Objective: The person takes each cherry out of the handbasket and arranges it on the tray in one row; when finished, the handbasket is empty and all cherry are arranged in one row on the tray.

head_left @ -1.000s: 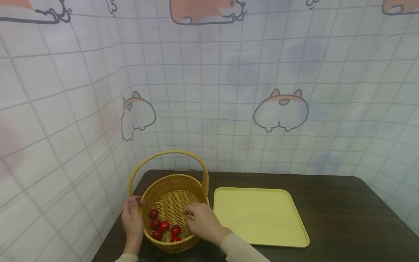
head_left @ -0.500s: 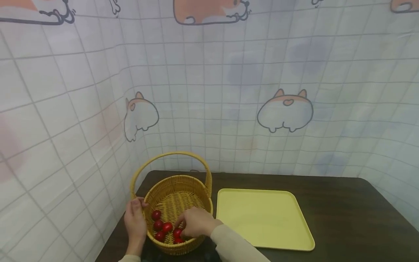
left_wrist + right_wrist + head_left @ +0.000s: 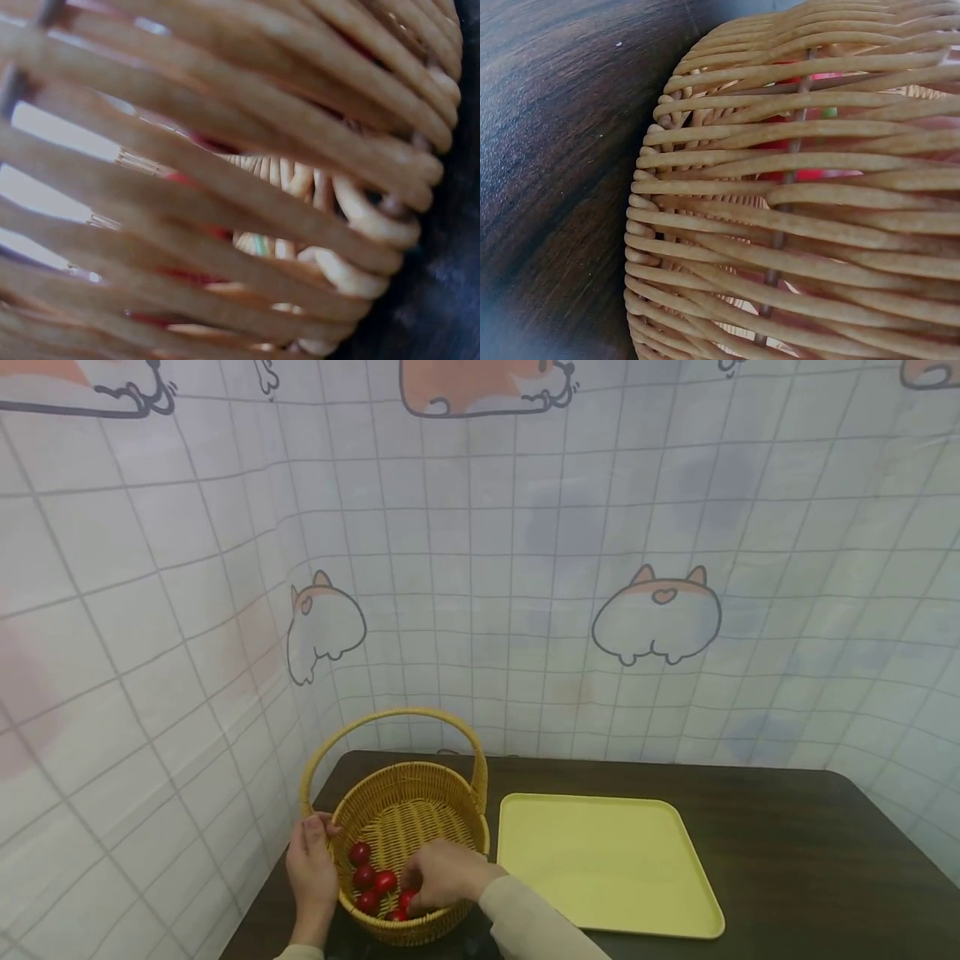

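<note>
A round yellow wicker basket [image 3: 420,781] with a tall arched handle stands on the dark table. Several glossy red round fruits [image 3: 364,877] lie inside, toward its near left. My left hand [image 3: 312,868] holds the basket's left rim beside the foot of the handle. My right hand [image 3: 444,872] reaches in over the right rim, its curled fingers and thumb around a red fruit [image 3: 406,901] near the front wall. That fruit is partly covered by the fingers. Woven strands [image 3: 225,172] fill the left wrist view; the basket's side [image 3: 780,195] fills most of the right one, with red showing through gaps.
A pale yellow rectangular tray [image 3: 600,860] lies right of the basket. Dark wooden table [image 3: 795,852] extends further right. A light grid-patterned cloth [image 3: 525,610] with cartoon dogs hangs behind and along the left.
My right hand has gone left and down into the basket, onto a red fruit at the front. A neighbouring fruit has shifted slightly left. My left hand keeps its hold on the rim.
</note>
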`<state>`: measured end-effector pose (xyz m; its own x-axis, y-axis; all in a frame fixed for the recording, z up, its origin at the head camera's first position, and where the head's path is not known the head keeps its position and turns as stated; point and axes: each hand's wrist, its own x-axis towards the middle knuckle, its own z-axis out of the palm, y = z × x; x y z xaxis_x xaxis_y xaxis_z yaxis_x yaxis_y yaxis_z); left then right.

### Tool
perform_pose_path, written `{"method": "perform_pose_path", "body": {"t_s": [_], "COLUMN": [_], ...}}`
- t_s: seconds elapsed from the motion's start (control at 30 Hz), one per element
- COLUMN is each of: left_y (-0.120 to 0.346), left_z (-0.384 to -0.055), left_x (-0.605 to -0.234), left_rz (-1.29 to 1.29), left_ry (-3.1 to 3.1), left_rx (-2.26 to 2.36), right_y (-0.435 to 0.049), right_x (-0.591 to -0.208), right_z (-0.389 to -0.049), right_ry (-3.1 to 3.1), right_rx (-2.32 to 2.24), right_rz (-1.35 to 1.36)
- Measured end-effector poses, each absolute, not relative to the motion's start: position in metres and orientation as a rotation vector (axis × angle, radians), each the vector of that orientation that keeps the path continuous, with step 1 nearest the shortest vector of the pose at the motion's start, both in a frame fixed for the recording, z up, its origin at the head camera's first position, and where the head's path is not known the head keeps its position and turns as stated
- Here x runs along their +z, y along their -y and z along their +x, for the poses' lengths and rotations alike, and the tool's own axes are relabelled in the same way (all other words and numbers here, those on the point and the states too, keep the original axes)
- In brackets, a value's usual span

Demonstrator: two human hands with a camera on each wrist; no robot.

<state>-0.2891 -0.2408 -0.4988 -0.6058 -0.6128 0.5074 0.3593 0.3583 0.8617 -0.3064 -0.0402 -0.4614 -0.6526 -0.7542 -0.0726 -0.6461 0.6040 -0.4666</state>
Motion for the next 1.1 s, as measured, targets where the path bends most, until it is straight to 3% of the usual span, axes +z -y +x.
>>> {"method": "perform_pose_path", "body": {"t_s": [0.3, 0.53, 0.9, 1.1], "left_y": [0.239, 0.241, 0.241, 0.240], "left_z": [-0.289, -0.288, -0.287, -0.286], "left_x": [-0.498, -0.498, -0.499, -0.497], "left_rz": [0.241, 0.258, 0.227, 0.210], "left_ry": [1.772, 1.800, 1.771, 1.777], "left_rx": [-1.359, -1.341, -1.370, -1.355], "right_y": [0.036, 0.027, -0.023, -0.051], "right_x": [-0.465, -0.462, -0.461, -0.476], "right_z": [-0.308, -0.303, -0.291, -0.301], "right_ry": [-2.564, -2.564, -2.226, -2.166], "right_rx": [-0.702, -1.056, -2.024, -2.288], "right_rz": [-1.158, -1.138, -0.780, -0.562]}}
